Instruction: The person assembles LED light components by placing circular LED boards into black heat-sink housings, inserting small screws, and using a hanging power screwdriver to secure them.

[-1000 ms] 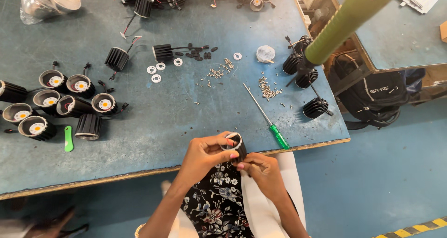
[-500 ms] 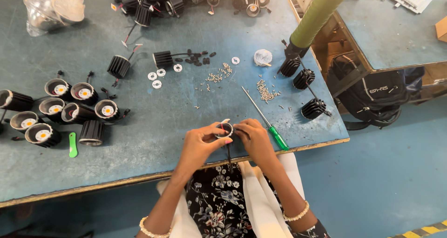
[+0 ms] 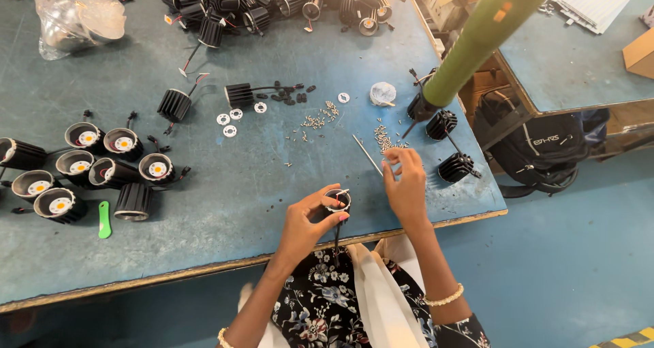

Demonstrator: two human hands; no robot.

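My left hand (image 3: 303, 225) grips a small black round lamp housing (image 3: 336, 201) just above the near edge of the blue table (image 3: 272, 178); a dark wire hangs from it. My right hand (image 3: 407, 188) reaches forward over the table, fingertips bunched at the near edge of a pile of small silver screws (image 3: 383, 138). Whether a screw is pinched there is too small to tell. A screwdriver's metal shaft (image 3: 366, 154) sticks out from under that hand, which hides its handle.
Several black lamps with yellow centres (image 3: 82, 164) and a green tool (image 3: 104, 218) lie left. Loose housings (image 3: 272, 1) and a plastic bag (image 3: 75, 14) lie at the back. White discs (image 3: 231, 120), finned heat sinks (image 3: 456, 167), a green pole (image 3: 490, 28) and a backpack (image 3: 538, 144) are near.
My right hand has left the lamp housing and moved forward and right to the screw pile, covering the screwdriver's green handle. My left hand still holds the housing.
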